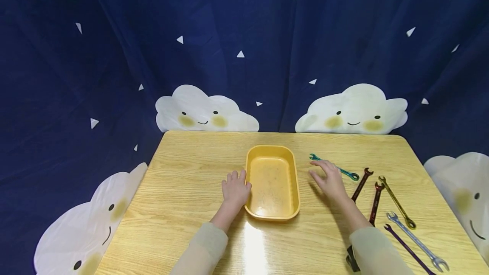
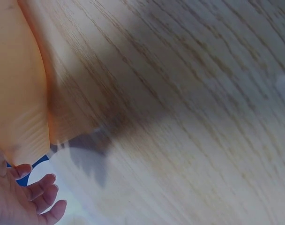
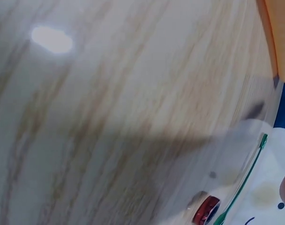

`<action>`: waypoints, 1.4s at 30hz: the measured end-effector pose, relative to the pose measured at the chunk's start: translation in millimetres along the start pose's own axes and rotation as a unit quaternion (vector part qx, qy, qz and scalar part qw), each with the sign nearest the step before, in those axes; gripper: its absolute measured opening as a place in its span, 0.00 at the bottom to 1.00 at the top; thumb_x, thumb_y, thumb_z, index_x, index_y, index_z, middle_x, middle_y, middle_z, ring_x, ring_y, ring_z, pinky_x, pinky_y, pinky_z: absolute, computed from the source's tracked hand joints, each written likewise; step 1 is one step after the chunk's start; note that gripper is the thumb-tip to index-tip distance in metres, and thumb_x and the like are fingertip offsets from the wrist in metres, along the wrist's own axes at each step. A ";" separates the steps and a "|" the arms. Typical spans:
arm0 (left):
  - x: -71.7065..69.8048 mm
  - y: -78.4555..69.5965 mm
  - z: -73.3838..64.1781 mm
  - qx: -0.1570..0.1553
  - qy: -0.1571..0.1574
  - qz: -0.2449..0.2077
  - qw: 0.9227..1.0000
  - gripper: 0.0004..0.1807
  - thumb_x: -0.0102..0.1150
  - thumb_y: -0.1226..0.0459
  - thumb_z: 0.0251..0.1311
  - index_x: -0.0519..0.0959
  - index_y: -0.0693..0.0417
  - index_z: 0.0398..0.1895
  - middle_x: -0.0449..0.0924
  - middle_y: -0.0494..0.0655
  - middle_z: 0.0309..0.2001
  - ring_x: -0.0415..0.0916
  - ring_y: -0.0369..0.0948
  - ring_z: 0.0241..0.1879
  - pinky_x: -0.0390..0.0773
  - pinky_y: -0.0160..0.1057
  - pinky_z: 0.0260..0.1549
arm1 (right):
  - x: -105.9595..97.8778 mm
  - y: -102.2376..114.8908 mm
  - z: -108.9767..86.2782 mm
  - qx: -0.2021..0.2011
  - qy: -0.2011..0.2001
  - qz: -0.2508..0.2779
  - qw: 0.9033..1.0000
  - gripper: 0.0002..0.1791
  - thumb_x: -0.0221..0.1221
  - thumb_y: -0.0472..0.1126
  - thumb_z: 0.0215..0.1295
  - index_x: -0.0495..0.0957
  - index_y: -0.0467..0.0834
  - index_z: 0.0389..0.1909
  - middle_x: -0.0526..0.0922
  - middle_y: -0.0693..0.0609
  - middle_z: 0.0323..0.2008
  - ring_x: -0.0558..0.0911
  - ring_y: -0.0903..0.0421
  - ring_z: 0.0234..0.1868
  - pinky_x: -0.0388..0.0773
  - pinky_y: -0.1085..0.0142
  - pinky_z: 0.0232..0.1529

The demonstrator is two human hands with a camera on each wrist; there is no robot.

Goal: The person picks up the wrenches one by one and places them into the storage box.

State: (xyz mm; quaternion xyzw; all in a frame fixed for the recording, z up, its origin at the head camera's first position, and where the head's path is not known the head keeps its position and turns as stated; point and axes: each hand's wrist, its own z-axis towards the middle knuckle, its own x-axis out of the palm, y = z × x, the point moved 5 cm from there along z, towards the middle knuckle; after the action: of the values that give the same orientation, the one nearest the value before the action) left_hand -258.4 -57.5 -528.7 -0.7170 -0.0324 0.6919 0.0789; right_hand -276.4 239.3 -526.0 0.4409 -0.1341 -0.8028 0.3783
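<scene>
A yellow plastic basin (image 1: 272, 181) stands on the wooden table in front of me. My left hand (image 1: 234, 190) is at its left rim, fingers spread outward and the thumb by the edge; the left wrist view shows the fingers (image 2: 48, 197) loosely bent, holding nothing. To the right of the basin, my right hand (image 1: 330, 181) is beside a teal combination wrench (image 1: 348, 174), thumb and fingers apart, partly covering it. Only a sliver of that hand shows in the right wrist view, where the teal wrench (image 3: 245, 176) lies near a red wrench end (image 3: 206, 211).
Right of my right forearm lie a dark red wrench (image 1: 362, 185), a red wrench (image 1: 376, 203), a gold wrench (image 1: 397, 202), a silver wrench (image 1: 418, 241) and a purple wrench (image 1: 406, 247). A black object (image 1: 352, 262) is partly under the right sleeve. A dark blue curtain (image 1: 267, 33) hangs behind.
</scene>
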 end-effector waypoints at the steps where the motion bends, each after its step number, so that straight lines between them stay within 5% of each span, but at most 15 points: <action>1: 0.0 0.1 -0.1 -0.001 0.000 -0.001 1.000 0.20 0.44 0.52 0.62 0.64 0.48 0.55 0.68 0.53 0.46 0.65 0.50 0.45 0.67 0.49 0.39 | -0.1 -2.0 0.5 0.001 0.000 0.002 1.000 0.18 0.66 0.31 0.48 0.78 0.39 0.43 0.80 0.43 0.39 0.74 0.43 0.43 0.59 0.42 0.45; 27: -1.3 0.1 -1.0 0.001 -0.008 -0.012 1.000 0.20 0.46 0.53 0.62 0.65 0.48 0.54 0.69 0.53 0.45 0.65 0.50 0.44 0.67 0.49 0.38 | -0.6 -53.6 -4.0 0.136 0.004 0.023 0.990 0.15 0.62 0.36 0.55 0.77 0.38 0.45 0.74 0.39 0.48 0.68 0.39 0.51 0.44 0.35 0.52; 42: -0.6 0.1 0.3 0.001 -0.009 -0.004 1.000 0.19 0.45 0.53 0.62 0.64 0.48 0.54 0.69 0.52 0.45 0.65 0.49 0.43 0.67 0.48 0.37 | -1.5 -62.7 -2.8 0.184 0.011 0.016 0.983 0.15 0.59 0.38 0.59 0.76 0.39 0.47 0.68 0.36 0.52 0.65 0.35 0.50 0.46 0.36 0.50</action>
State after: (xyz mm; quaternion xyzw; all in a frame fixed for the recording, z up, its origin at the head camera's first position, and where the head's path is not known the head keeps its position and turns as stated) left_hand -258.8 -57.6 -528.1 -0.7105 -0.0349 0.6980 0.0821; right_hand -304.3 283.3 -561.2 0.5099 -0.2824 -0.7533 0.3046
